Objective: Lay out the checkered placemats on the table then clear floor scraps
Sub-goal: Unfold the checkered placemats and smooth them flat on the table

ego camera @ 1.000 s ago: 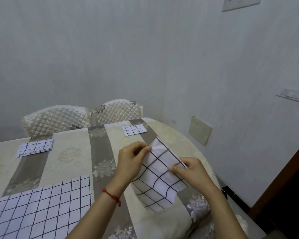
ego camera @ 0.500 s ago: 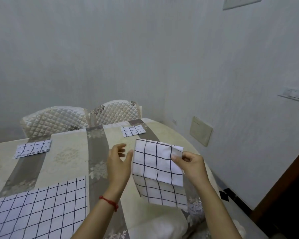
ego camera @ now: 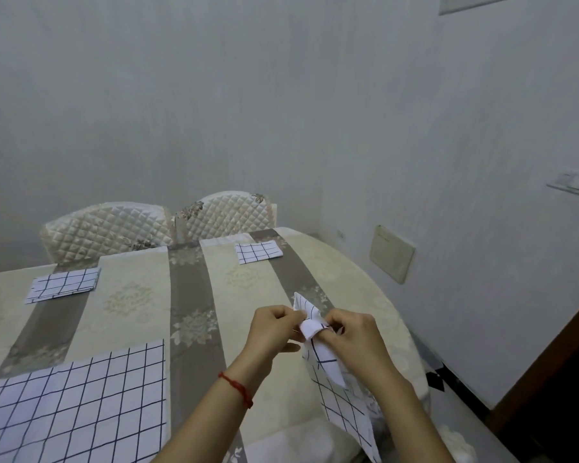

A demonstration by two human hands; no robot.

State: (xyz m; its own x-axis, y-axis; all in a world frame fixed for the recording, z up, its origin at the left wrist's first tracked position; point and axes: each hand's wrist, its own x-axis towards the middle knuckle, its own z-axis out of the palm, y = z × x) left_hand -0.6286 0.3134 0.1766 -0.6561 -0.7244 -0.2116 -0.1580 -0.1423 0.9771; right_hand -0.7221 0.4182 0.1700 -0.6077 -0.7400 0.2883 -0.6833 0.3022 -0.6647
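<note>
Fingers (ego camera: 296, 317) of both hands pinching a bunched white checkered placemat (ego camera: 343, 401) hanging limp, above cream-and-taupe striped worktop (ego camera: 188, 295), pale walls (ego camera: 214, 95) behind

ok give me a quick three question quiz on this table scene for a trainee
1. How many checkered placemats lie on the table, not counting the one in the hands?
2. True or false: the left hand rests flat on the table.
3. Which placemat is spread out widest? A) far left placemat B) far right placemat C) near left placemat

Key:
1. Three.
2. False: both the left hand and the right hand grip the held placemat above the table.
3. C; the far two look folded smaller.
</note>
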